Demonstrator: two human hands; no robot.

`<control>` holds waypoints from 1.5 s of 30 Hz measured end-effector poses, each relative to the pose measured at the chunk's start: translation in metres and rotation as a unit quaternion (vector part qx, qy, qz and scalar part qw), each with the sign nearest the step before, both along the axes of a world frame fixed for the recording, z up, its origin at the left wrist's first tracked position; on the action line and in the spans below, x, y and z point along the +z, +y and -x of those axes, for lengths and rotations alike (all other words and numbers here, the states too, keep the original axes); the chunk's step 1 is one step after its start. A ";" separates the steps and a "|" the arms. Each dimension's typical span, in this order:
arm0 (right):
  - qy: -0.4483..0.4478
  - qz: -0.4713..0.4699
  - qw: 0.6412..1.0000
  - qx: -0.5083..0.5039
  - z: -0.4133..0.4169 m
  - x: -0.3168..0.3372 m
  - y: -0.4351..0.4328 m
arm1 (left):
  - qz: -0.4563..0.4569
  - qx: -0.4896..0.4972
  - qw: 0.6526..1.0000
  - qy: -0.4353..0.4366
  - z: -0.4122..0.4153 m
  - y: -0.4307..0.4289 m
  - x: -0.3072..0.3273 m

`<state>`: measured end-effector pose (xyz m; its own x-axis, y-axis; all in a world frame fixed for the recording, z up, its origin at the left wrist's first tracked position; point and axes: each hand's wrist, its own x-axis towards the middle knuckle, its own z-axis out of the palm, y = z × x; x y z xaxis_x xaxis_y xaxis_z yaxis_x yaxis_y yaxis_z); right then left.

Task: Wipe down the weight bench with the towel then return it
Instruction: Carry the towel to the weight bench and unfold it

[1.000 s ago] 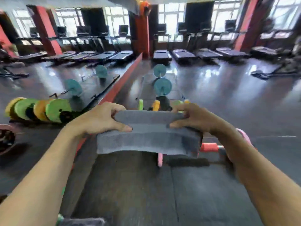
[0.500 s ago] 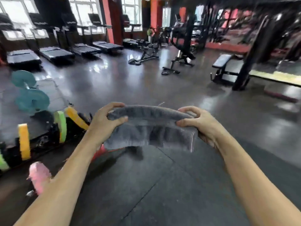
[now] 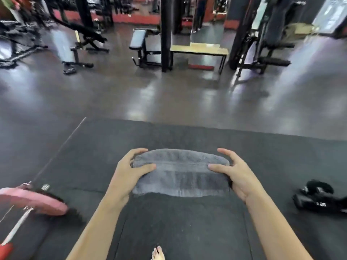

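Head view, looking down and forward across a gym floor. The grey towel [image 3: 180, 173], folded into a thick band, is held in the air at mid-frame, above the dark rubber floor mat [image 3: 180, 228] and not touching it. The left hand [image 3: 125, 177] grasps the towel's left end: its thumb lies across the near face of the fold and its fingers [image 3: 138, 151] curl over the top edge and round behind. The right hand [image 3: 237, 176] grasps the right end in a looser hold: the thumb presses on the near face along the stitched band, while the upper fingers stand partly raised off the far edge; how the lower fingers sit under the cloth cannot be told, as the towel hides them. The towel spans the full gap between the two hands, sagging slightly at its lower hem. Both forearms are bare and extend up from the lower edge of the frame. A bare foot [image 3: 158, 253] shows at the bottom edge, on the mat. To the left, a pink weight plate [image 3: 32, 200] on a barbell lies on the mat; to the right, a black object [image 3: 317, 197] lies on the mat, its kind unclear. Well beyond the mat, across the glossy floor, stand a black padded weight bench [image 3: 138, 40], an inclined bench [image 3: 63, 46] and a yellow-topped bench [image 3: 199, 49], all well apart from the towel.
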<state>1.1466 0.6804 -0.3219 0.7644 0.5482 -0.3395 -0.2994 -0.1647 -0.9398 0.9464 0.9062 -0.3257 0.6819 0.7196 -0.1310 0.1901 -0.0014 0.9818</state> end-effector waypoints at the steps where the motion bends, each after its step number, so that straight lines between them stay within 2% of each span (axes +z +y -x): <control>1: 0.010 -0.001 1.000 -0.012 -0.018 -0.002 0.001 | 0.016 -0.022 1.000 -0.004 -0.026 0.010 -0.001; 3: -0.009 0.004 0.999 -0.048 -0.055 -0.003 0.005 | 0.048 -0.059 0.997 -0.002 -0.079 0.028 -0.003; 8: -0.139 0.061 0.974 -0.170 -0.150 0.002 0.002 | 0.096 -0.128 0.987 0.011 -0.228 0.050 -0.001; 14: -0.123 0.056 0.941 -0.311 -0.287 -0.015 -0.037 | 0.161 -0.165 0.973 0.023 -0.426 0.027 -0.018; 17: -0.138 0.075 0.928 -0.338 -0.367 -0.029 -0.059 | 0.189 -0.188 0.963 0.032 -0.528 0.011 -0.027; 19: -0.165 0.104 0.928 -0.319 -0.423 -0.028 -0.070 | 0.170 -0.194 0.966 0.024 -0.593 -0.002 -0.027; 22: -0.230 0.154 0.915 -0.294 -0.506 -0.017 -0.085 | 0.058 -0.222 0.973 -0.007 -0.682 -0.024 -0.016; 25: -0.288 0.210 0.890 -0.283 -0.588 -0.006 -0.100 | -0.059 -0.259 0.963 -0.032 -0.770 -0.044 -0.005; 28: -0.310 0.242 0.872 -0.290 -0.666 -0.002 -0.111 | -0.117 -0.279 0.952 -0.042 -0.856 -0.060 -0.003; 33: -0.321 0.266 0.855 -0.308 -0.805 -0.018 -0.134 | -0.148 -0.329 0.930 -0.063 -1.013 -0.073 -0.018; 39: -0.284 0.274 0.838 -0.377 -0.962 -0.016 -0.154 | -0.128 -0.398 0.905 -0.080 -1.211 -0.098 -0.014; 45: -0.267 0.286 0.788 -0.475 -1.087 0.006 -0.217 | -0.100 -0.478 0.866 -0.107 -1.392 -0.184 0.015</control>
<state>2.2339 0.4637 -0.3158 0.8551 -0.4842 0.1856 -0.1300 -0.5467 -0.8272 2.3382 0.7226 -0.3109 0.9721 -0.1929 0.1339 -0.1776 -0.2312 0.9566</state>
